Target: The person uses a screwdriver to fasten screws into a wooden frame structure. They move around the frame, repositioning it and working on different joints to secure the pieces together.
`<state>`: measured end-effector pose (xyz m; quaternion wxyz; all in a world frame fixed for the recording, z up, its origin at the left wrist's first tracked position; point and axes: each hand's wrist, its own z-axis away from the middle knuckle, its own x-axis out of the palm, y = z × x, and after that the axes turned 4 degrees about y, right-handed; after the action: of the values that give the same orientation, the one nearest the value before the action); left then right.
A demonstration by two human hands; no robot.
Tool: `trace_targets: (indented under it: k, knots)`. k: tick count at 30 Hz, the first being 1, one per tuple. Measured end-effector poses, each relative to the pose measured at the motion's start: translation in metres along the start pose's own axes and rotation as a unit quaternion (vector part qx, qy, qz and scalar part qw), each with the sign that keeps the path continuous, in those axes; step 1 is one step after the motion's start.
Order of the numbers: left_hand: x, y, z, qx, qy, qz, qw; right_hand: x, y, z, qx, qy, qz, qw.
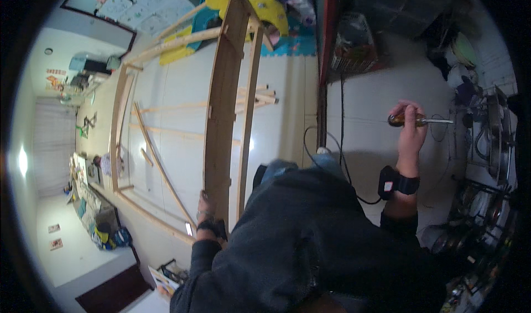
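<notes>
My right hand (410,130) is raised at the right, its fingers wrapped round the amber-brown handle of a screwdriver (440,120). The metal shaft points to the right, away from the wood. At the left, my left hand (205,204) grips the edge of a long brown wooden board (224,100) near its closest end; part of that hand is hidden against the wood. The board stands on edge and belongs to a large wooden frame (114,141) of pale rails. A pale rail (249,114) runs alongside the board on its right.
Loose wooden slats (160,163) lie on the white tiled floor (282,125) inside and beyond the frame. A yellow and teal plastic play piece (271,9) stands at the far end. A dark door frame (326,42) rises right of centre; metal racks (498,141) line the right side.
</notes>
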<state>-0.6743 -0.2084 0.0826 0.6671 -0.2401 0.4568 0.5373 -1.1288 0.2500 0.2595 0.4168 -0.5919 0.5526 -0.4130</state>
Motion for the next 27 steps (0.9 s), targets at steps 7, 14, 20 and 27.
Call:
trace_targets:
  k: [7, 14, 20, 27]
  knots:
    - [-0.014, 0.048, -0.045, 0.007, 0.034, -0.024, 0.999, 0.020, 0.035, -0.025, 0.135, 0.044, 0.044, 0.989]
    - [-0.047, 0.115, -0.107, 0.013, 0.037, -0.116, 0.992, 0.057, 0.051, -0.031, 0.200, 0.007, 0.175, 0.964]
    - [-0.083, 0.107, -0.135, -0.042, 0.053, -0.110, 0.992, 0.127, 0.058, -0.061, 0.140, -0.180, 0.318, 0.920]
    - [-0.087, 0.097, -0.149, -0.008, -0.014, -0.124, 0.992, 0.225, 0.062, -0.099, 0.171, -0.234, 0.298, 0.909]
